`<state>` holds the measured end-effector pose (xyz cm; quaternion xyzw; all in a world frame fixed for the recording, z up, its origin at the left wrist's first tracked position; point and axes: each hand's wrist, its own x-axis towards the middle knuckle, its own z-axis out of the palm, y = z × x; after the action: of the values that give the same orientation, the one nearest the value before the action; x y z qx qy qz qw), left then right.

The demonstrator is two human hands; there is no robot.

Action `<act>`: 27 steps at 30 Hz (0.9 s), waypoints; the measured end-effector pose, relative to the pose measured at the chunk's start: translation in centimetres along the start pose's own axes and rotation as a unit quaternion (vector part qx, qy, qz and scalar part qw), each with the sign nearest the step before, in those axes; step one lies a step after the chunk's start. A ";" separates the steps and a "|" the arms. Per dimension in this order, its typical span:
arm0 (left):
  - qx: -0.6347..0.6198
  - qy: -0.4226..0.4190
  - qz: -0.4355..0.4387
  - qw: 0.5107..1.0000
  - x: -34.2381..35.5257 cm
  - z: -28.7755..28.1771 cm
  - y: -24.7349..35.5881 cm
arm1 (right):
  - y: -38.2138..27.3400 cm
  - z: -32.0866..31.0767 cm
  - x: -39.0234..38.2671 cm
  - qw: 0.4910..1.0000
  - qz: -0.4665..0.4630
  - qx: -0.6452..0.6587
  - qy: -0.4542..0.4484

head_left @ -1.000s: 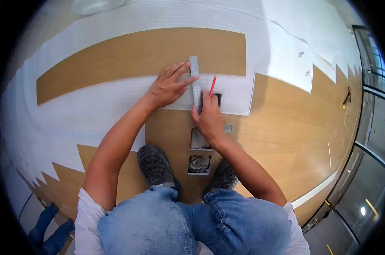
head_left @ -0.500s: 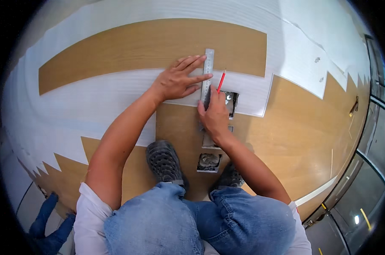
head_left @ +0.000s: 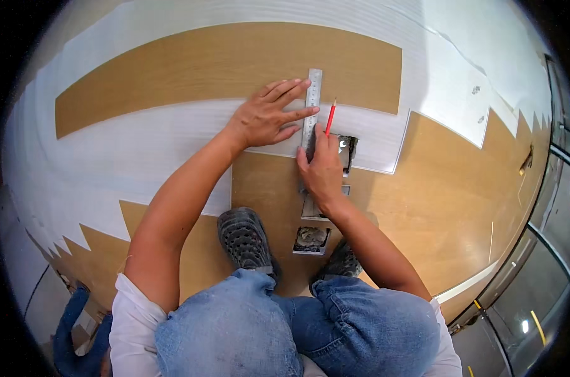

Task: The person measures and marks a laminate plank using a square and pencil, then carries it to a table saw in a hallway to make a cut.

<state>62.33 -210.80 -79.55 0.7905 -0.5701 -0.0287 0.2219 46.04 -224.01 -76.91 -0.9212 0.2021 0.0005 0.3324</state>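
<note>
A long brown wood plank (head_left: 222,63) lies loose across the white underlay sheet (head_left: 171,135). A metal ruler (head_left: 314,91) extends from its near end, by the cut-outs, up over the near edge of the plank. My left hand (head_left: 267,116) lies with fingers stretched out, its fingertips on the ruler. My right hand (head_left: 324,173) is closed round the ruler's dark near end and also holds a red pencil (head_left: 330,120), whose tip points away from me. The fingers partly hide what is gripped at that end.
Laid brown floorboards (head_left: 436,188) with stepped ends surround me. Square cut-outs, one a rough hole (head_left: 311,239), run between my dark shoes (head_left: 244,239). Dark framed panels (head_left: 542,276) stand along the right edge. Another person's blue-clad legs (head_left: 74,333) are at lower left.
The view has shifted slightly; my hands, the ruler and the pencil hold nearly the same place on the plank. The other person's legs at lower left have moved a little.
</note>
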 end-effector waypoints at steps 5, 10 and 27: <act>0.003 0.003 0.002 1.000 0.1 0.0 0.0 | 0.0 -0.1 0.0 1.000 -0.015 -0.002 0.007; 0.008 0.002 -0.007 1.000 0.1 -0.2 0.1 | -0.1 -0.3 0.1 1.000 -0.016 -0.006 0.003; 0.001 0.006 -0.007 1.000 0.0 -0.1 -0.1 | 0.0 -1.4 0.5 0.999 -0.012 -0.030 -0.040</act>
<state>62.42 -210.70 -79.46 0.7949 -0.5633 -0.0251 0.2241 46.30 -225.01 -75.86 -0.9323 0.1776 0.0398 0.3125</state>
